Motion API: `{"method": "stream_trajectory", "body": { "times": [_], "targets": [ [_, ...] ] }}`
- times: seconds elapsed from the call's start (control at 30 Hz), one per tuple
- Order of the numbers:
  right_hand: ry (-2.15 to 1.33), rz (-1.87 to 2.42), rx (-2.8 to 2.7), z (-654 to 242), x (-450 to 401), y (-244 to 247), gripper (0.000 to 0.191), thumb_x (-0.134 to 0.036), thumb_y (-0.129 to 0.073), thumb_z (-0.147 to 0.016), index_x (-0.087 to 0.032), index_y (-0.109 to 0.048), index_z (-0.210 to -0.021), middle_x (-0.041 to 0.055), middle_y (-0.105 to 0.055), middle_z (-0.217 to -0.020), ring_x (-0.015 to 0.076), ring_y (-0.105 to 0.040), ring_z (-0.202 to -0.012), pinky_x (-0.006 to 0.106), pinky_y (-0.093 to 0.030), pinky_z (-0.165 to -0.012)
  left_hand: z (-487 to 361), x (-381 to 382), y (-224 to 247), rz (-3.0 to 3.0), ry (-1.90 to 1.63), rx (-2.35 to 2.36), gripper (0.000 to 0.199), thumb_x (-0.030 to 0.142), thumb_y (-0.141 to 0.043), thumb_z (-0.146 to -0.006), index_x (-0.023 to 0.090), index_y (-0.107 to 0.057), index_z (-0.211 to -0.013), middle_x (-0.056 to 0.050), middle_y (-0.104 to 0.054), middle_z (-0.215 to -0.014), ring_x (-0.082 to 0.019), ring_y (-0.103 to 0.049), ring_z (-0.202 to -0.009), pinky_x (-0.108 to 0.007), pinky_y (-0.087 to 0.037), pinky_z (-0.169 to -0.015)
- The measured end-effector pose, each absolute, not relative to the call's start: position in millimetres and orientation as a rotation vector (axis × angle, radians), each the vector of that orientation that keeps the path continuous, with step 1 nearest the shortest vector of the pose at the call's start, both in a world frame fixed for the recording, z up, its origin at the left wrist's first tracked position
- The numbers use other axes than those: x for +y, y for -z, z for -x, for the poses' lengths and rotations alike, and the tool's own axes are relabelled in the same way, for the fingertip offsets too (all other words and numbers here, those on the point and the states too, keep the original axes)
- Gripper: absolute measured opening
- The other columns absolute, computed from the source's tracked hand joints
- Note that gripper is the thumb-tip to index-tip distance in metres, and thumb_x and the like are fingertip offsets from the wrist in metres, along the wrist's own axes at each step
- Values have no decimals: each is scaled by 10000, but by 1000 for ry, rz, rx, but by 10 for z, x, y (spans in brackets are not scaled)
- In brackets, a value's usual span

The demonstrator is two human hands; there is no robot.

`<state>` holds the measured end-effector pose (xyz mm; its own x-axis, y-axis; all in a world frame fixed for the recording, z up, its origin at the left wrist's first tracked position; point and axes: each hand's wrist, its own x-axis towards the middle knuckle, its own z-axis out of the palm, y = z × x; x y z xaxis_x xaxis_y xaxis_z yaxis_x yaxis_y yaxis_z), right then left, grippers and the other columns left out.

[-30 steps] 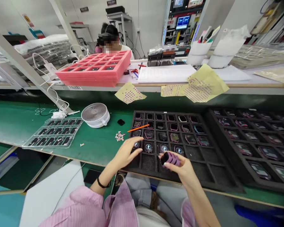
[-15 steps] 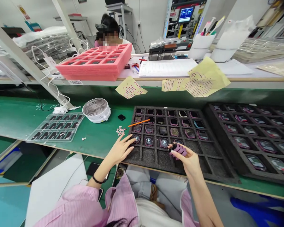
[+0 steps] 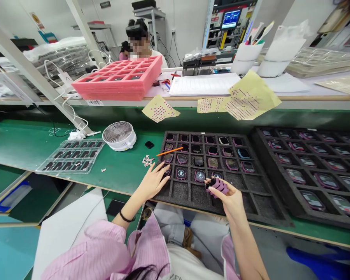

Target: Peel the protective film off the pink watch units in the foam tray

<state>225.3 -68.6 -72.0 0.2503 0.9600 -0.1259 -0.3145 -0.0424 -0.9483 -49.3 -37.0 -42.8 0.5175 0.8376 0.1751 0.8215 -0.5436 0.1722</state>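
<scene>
My left hand (image 3: pixel 153 181) is open, fingers spread, its fingertips on a round-dial watch (image 3: pixel 167 171) at the left edge of a dark grey foam tray (image 3: pixel 181 191). The fingers partly hide that watch, and I cannot tell whether they press on it. My right hand (image 3: pixel 231 198) is closed around a small stack of purple watch cases (image 3: pixel 219 187) with black parts at one end, held above the tray's front compartments. Beside it in the same row are more lit watches (image 3: pixel 181 173). An orange stick (image 3: pixel 169 151) lies across the tray's left side.
A second foam tray of watches (image 3: pixel 297 177) stands at the right. Left are a white fan (image 3: pixel 119 135), a clear tray of black parts (image 3: pixel 70 155), small white scraps (image 3: pixel 147 160) and a black watch body (image 3: pixel 149 144). A pink foam tray (image 3: pixel 116 91) sits on the shelf; a person sits behind.
My left hand has moved slightly right, its fingertips covering more of the left watch. My right hand holds the purple stack much as before. The camera view has shifted slightly.
</scene>
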Motion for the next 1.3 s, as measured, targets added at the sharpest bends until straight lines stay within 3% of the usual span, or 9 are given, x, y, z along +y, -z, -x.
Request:
{"method": "stream_trajectory", "body": {
  "times": [0.23,0.57,0.77,0.93,1.1,1.3],
  "targets": [
    [-1217,1147,-764,-2266,-674,745,470,-238,-877,-488,-153,-721,-924,74,-750,-850,241,-701,-727,355,-589,-620,714,-594,289,-2702,-480,1465,385,298,-291,-989,178,-459,-1313,-76,-575,-1318,-199,-468,-1286,-479,-255,-1150],
    [-1309,1101,-714,-2271,-715,666,486,-226,-889,-451,-157,-716,-900,78,-754,-858,260,-709,-798,406,-581,-757,112,-280,363,-2785,-323,1445,487,454,-322,-966,202,-441,-1365,-83,-331,-1512,-234,-273,-1410,-470,-231,-1151],
    [-1348,1071,-785,-2301,-713,661,480,-241,-879,-494,-156,-711,-936,93,-753,-891,273,-710,-830,433,-574,-810,71,-313,393,-2791,-243,1433,466,449,-364,-956,220,-485,-1344,-74,-349,-1504,-263,-268,-1409,-513,-227,-1141],
    [-1374,1035,-767,-2305,-718,670,479,-235,-878,-493,-156,-709,-935,89,-752,-894,288,-701,-891,446,-566,-830,185,-451,242,-2768,-238,1370,420,421,-337,-969,240,-537,-1291,-64,-358,-1500,-232,-287,-1403,-484,-243,-1146],
    [-1374,1010,-745,-2308,-729,654,468,-211,-874,-505,-158,-709,-940,92,-752,-905,281,-700,-895,430,-572,-812,166,-425,192,-2741,-319,1491,447,431,-334,-968,196,-510,-1304,-96,-373,-1488,-228,-291,-1400,-468,-256,-1145],
    [-1283,1025,-690,-2424,-849,604,465,-208,-872,-503,-167,-717,-939,92,-751,-907,286,-701,-891,421,-578,-794,-273,-237,259,-2822,-260,1312,510,483,-324,-958,213,-431,-1377,-89,-318,-1519,-231,-264,-1412,-464,-237,-1149]
  ]
}}
